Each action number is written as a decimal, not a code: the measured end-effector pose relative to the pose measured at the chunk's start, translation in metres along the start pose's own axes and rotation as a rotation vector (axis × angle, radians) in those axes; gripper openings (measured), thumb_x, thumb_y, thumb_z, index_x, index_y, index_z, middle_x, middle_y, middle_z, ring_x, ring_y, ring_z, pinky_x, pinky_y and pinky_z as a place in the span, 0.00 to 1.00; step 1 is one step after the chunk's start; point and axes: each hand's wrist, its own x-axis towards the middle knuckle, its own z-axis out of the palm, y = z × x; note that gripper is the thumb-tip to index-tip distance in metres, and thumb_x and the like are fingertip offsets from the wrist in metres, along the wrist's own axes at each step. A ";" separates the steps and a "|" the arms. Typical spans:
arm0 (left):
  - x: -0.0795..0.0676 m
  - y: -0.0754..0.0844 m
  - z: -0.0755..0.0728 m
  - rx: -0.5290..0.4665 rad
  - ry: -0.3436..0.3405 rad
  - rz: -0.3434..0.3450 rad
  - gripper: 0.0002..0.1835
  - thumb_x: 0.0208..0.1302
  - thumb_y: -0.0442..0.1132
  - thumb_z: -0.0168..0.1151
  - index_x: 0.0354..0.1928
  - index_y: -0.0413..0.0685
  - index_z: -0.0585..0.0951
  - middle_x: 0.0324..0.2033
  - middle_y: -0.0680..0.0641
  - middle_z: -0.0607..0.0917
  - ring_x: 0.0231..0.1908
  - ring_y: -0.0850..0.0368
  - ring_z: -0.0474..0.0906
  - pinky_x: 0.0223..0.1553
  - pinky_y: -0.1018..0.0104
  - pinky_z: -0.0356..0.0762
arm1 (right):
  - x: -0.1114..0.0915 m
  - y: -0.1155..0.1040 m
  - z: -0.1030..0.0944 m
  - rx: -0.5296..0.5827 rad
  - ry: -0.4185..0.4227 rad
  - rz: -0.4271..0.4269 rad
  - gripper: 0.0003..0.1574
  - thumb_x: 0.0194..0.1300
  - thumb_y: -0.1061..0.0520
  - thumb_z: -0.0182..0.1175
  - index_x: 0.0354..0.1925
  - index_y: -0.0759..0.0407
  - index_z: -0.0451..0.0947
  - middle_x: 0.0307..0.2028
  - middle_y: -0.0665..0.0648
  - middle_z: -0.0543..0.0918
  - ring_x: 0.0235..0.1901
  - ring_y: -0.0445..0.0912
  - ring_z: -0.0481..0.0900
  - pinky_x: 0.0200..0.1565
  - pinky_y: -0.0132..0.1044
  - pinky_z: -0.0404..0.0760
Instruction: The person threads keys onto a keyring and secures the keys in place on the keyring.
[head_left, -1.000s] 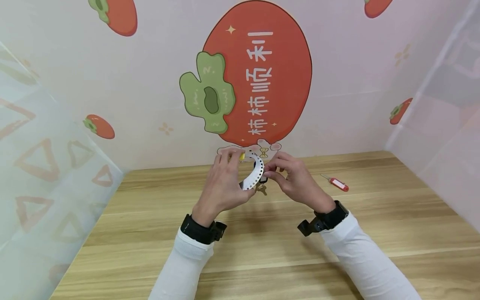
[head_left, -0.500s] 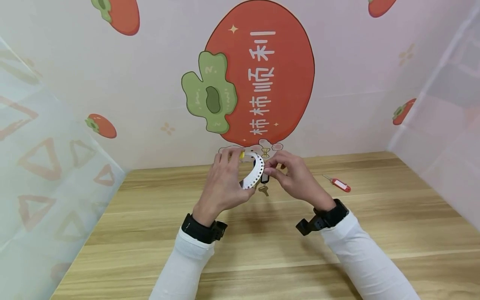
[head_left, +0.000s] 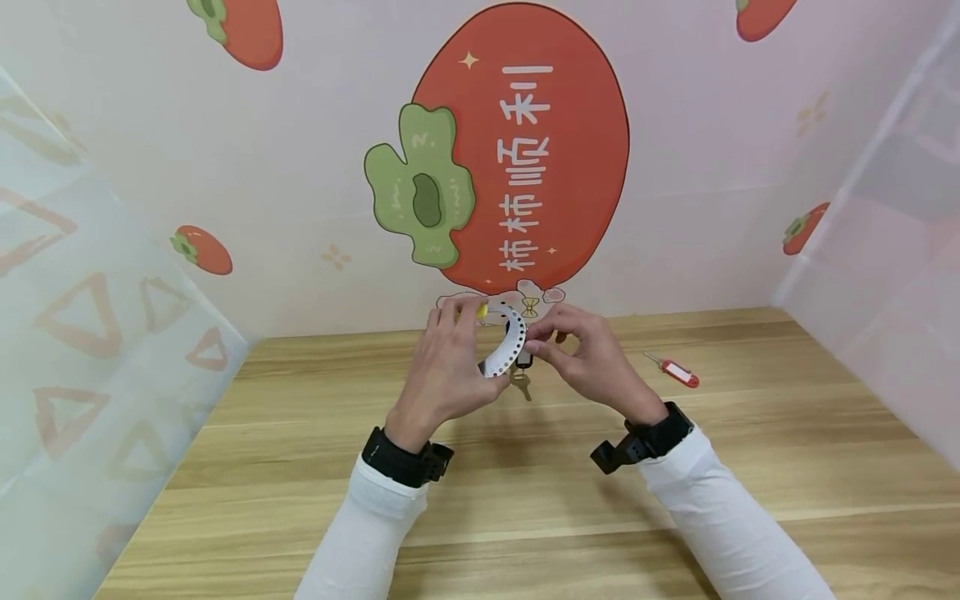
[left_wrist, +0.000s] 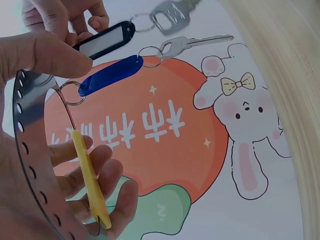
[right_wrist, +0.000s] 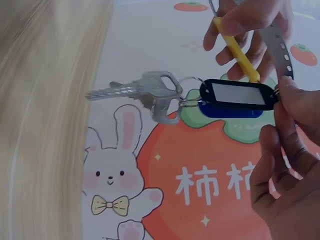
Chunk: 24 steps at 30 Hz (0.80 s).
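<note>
Your left hand (head_left: 448,360) grips the holed white ring (head_left: 510,353), your right hand (head_left: 588,354) pinches the black tag (right_wrist: 239,94) at the ring's four o'clock edge, so probably best hold the ring steady and keep the tag's end square to a hole (right_wrist: 287,57)

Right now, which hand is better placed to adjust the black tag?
Probably the right hand: it sits at one end of the black tag, while the left hand grips the perforated ring.
</note>
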 end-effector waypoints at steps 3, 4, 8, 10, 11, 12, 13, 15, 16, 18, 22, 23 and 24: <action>0.000 -0.001 0.000 -0.010 -0.003 -0.011 0.47 0.42 0.44 0.80 0.67 0.40 0.70 0.59 0.39 0.72 0.54 0.42 0.70 0.50 0.49 0.74 | -0.001 0.005 0.003 -0.025 0.025 -0.062 0.09 0.59 0.69 0.72 0.38 0.58 0.88 0.35 0.49 0.82 0.37 0.44 0.79 0.39 0.39 0.77; 0.000 -0.001 0.000 -0.014 -0.004 -0.014 0.47 0.42 0.44 0.80 0.67 0.40 0.70 0.59 0.39 0.72 0.54 0.42 0.70 0.51 0.49 0.74 | -0.001 0.006 0.004 -0.039 0.033 -0.084 0.10 0.58 0.69 0.72 0.38 0.59 0.88 0.35 0.50 0.82 0.37 0.44 0.80 0.39 0.39 0.78; 0.000 -0.001 -0.001 -0.031 -0.010 -0.021 0.47 0.42 0.44 0.80 0.67 0.40 0.70 0.60 0.39 0.72 0.54 0.42 0.69 0.51 0.50 0.73 | -0.001 0.010 0.006 -0.098 0.064 -0.158 0.12 0.55 0.72 0.72 0.37 0.61 0.87 0.35 0.52 0.81 0.38 0.45 0.80 0.39 0.36 0.80; 0.000 0.000 -0.001 -0.033 -0.014 -0.024 0.48 0.42 0.45 0.80 0.67 0.40 0.70 0.60 0.39 0.72 0.54 0.43 0.69 0.51 0.50 0.74 | -0.002 0.010 0.006 -0.121 0.074 -0.184 0.13 0.53 0.74 0.73 0.37 0.62 0.87 0.36 0.53 0.81 0.39 0.46 0.80 0.39 0.35 0.81; 0.000 0.000 -0.002 -0.036 -0.015 -0.024 0.48 0.42 0.45 0.81 0.67 0.40 0.70 0.60 0.39 0.72 0.54 0.43 0.69 0.51 0.50 0.74 | -0.002 0.010 0.006 -0.130 0.076 -0.194 0.13 0.53 0.74 0.73 0.37 0.62 0.87 0.36 0.53 0.81 0.40 0.46 0.80 0.38 0.35 0.81; 0.001 0.000 -0.002 -0.036 -0.017 -0.025 0.48 0.42 0.44 0.81 0.67 0.40 0.70 0.60 0.39 0.72 0.54 0.43 0.69 0.51 0.50 0.74 | -0.002 0.009 0.006 -0.138 0.076 -0.200 0.13 0.53 0.75 0.72 0.37 0.63 0.87 0.36 0.53 0.81 0.40 0.47 0.80 0.38 0.36 0.81; 0.001 0.001 -0.002 -0.034 -0.019 -0.025 0.48 0.42 0.44 0.80 0.67 0.40 0.70 0.60 0.39 0.72 0.55 0.43 0.69 0.51 0.50 0.74 | -0.002 0.009 0.006 -0.146 0.075 -0.205 0.14 0.52 0.75 0.72 0.36 0.63 0.87 0.36 0.53 0.81 0.40 0.47 0.79 0.38 0.36 0.81; 0.001 0.001 -0.002 -0.028 -0.018 -0.018 0.47 0.42 0.44 0.80 0.67 0.40 0.70 0.59 0.39 0.73 0.56 0.43 0.69 0.52 0.50 0.74 | -0.002 0.009 0.005 -0.158 0.072 -0.213 0.14 0.52 0.75 0.72 0.36 0.63 0.86 0.36 0.54 0.80 0.41 0.47 0.79 0.37 0.38 0.81; 0.001 0.001 -0.002 -0.025 -0.017 -0.015 0.47 0.42 0.44 0.80 0.67 0.39 0.70 0.59 0.39 0.73 0.56 0.43 0.69 0.53 0.50 0.73 | -0.002 0.009 0.005 -0.164 0.070 -0.216 0.14 0.52 0.76 0.72 0.36 0.63 0.86 0.36 0.54 0.80 0.41 0.47 0.78 0.38 0.36 0.80; 0.001 0.001 -0.001 -0.019 -0.012 -0.007 0.47 0.42 0.45 0.80 0.66 0.39 0.70 0.59 0.39 0.73 0.57 0.42 0.69 0.53 0.49 0.73 | -0.002 0.010 0.005 -0.171 0.067 -0.222 0.14 0.51 0.76 0.72 0.36 0.63 0.86 0.36 0.53 0.80 0.40 0.47 0.78 0.38 0.37 0.80; 0.001 0.001 -0.001 -0.006 0.000 0.012 0.47 0.42 0.46 0.81 0.66 0.39 0.70 0.59 0.39 0.73 0.58 0.42 0.69 0.54 0.48 0.73 | -0.002 0.009 0.004 -0.164 0.059 -0.226 0.14 0.51 0.76 0.72 0.36 0.63 0.86 0.35 0.53 0.80 0.39 0.47 0.79 0.39 0.35 0.81; 0.001 0.001 0.000 -0.003 0.003 0.016 0.48 0.42 0.45 0.81 0.66 0.39 0.70 0.59 0.39 0.73 0.58 0.41 0.69 0.54 0.48 0.73 | -0.001 0.009 0.004 -0.158 0.056 -0.221 0.14 0.51 0.75 0.72 0.36 0.63 0.86 0.35 0.53 0.80 0.39 0.46 0.80 0.40 0.36 0.81; 0.000 0.000 -0.001 0.002 0.006 0.020 0.48 0.41 0.45 0.81 0.66 0.39 0.70 0.59 0.39 0.73 0.58 0.41 0.69 0.55 0.48 0.73 | -0.001 0.008 0.004 -0.150 0.052 -0.215 0.13 0.52 0.75 0.72 0.36 0.63 0.86 0.35 0.53 0.80 0.39 0.46 0.80 0.40 0.37 0.82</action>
